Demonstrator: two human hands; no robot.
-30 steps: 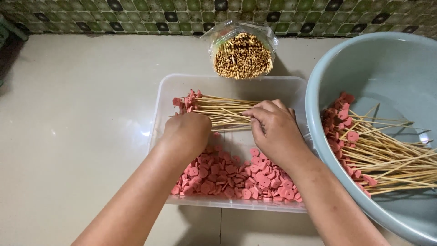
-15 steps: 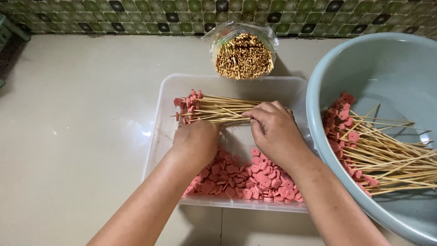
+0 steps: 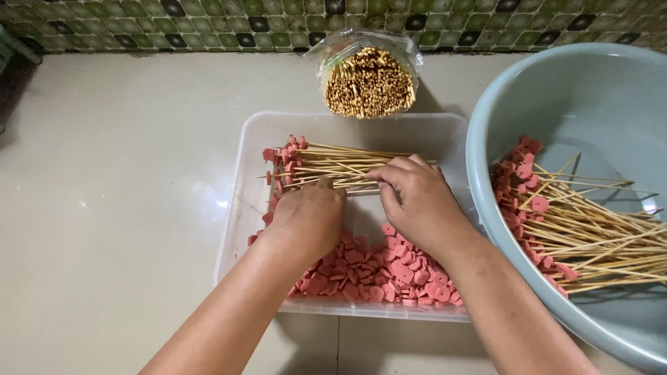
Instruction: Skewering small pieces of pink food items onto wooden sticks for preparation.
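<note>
A clear plastic tray point(image 3: 240, 173) on the floor holds a heap of small pink sausage slices point(image 3: 379, 271) at its near side. A row of bamboo skewers point(image 3: 326, 164) with pink pieces on their left tips lies across its far side. My left hand point(image 3: 309, 215) rests curled over the slices, knuckles up, just below the skewers; what it holds is hidden. My right hand point(image 3: 417, 198) pinches the right end of a skewer with thumb and fingers.
A pale blue basin point(image 3: 577, 97) at the right holds many finished skewers point(image 3: 577, 222). A plastic bag of bare bamboo sticks point(image 3: 368, 80) stands behind the tray. A green tiled wall point(image 3: 208, 21) runs along the back. The floor is beige tile.
My left hand has slid right and slightly nearer across the slices, closer to my right hand. The right hand stays at the skewer ends.
</note>
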